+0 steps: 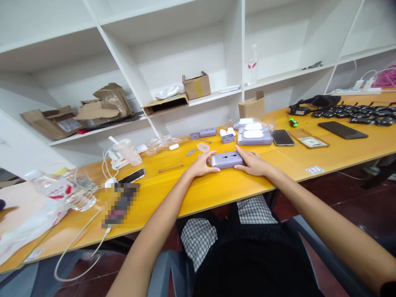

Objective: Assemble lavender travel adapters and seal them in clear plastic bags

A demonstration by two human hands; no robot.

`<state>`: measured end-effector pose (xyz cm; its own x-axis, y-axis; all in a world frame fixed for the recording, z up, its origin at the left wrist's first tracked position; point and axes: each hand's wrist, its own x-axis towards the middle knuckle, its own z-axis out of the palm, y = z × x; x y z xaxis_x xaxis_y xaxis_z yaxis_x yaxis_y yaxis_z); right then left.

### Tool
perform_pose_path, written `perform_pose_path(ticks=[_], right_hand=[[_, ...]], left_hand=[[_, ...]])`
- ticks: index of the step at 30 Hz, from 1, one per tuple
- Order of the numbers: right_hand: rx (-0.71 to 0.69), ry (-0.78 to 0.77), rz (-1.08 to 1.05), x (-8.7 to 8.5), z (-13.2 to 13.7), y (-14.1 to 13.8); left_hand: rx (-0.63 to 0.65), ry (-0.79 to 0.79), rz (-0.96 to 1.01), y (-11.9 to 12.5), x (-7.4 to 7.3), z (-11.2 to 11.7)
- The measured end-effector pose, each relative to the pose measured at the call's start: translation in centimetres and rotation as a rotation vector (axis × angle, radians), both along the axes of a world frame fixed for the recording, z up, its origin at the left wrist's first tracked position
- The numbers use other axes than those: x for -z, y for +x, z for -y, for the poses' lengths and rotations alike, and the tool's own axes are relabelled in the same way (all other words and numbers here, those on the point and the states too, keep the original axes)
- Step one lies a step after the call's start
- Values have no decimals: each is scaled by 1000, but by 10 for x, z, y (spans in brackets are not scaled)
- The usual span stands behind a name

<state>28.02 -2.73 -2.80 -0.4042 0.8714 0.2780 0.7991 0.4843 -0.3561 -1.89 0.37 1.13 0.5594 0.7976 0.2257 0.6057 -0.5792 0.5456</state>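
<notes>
A lilac plastic housing [226, 160] with a white end and socket-like slots lies on the yellow wooden table [216, 194]. My left hand [201, 164] presses its left end, and my right hand [250, 161] holds its right end, fingers across the top. Left of the housing lie a coiled metal spring [170, 166] and a small grey metal plate [191, 152]. Behind it stands a similar lilac housing [255, 138] with white parts on top. A pale pink translucent piece [203, 147] lies close to my left fingers.
On the table are a phone [283, 137], a clear case [308, 138], a dark tablet [342, 130], black connectors [359, 114], a plastic bottle [72, 192], a drink cup [126, 151] and white cables [77, 255]. White shelves [192, 99] hold cardboard boxes behind.
</notes>
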Motion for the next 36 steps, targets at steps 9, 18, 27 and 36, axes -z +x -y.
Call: perform_pose_path(ticks=[9,18,27,36], right_hand=[[18,-15,-37,-4,1,3],[132,15,-15,0,-7,10],[132,-117,274,-2,-8,10],[120,-88,237,1,-10,12]], left_hand=[[-213,60,-239,-29,12,-22],[-299,-51,-537,-21,9,-14],[-276,-68,-566,-22,8,-12],[-255,-77,-524,-22,7,-12]])
